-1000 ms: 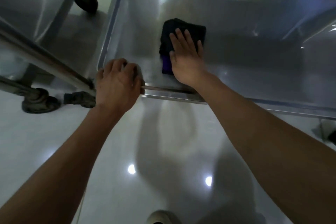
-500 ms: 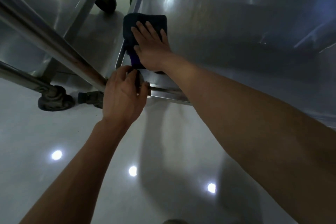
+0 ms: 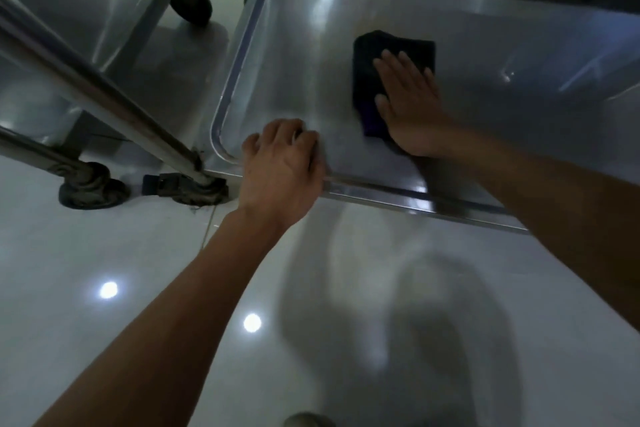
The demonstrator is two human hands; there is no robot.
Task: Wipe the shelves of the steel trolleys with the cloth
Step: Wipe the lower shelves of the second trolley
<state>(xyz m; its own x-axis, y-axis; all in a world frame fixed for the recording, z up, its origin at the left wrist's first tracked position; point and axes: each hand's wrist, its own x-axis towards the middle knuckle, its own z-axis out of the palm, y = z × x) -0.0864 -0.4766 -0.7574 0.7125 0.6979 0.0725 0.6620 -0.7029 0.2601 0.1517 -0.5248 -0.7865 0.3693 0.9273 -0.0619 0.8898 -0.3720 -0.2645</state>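
From the head camera, the shelf (image 3: 294, 87) is smooth, shiny steel with a raised rim and round corners. The cloth (image 3: 391, 55) is dark, soft and folded, lying flat on the shelf, away from the left corner. The right hand (image 3: 408, 104) presses on it with straight fingers, spread flat. The left hand (image 3: 282, 166) curls over the shelf's near rim, beside the corner. A steel post (image 3: 104, 94) and black wheels (image 3: 93, 189) stand left, on the glossy white floor (image 3: 138, 288). The picture looks blurry; no writing shows.
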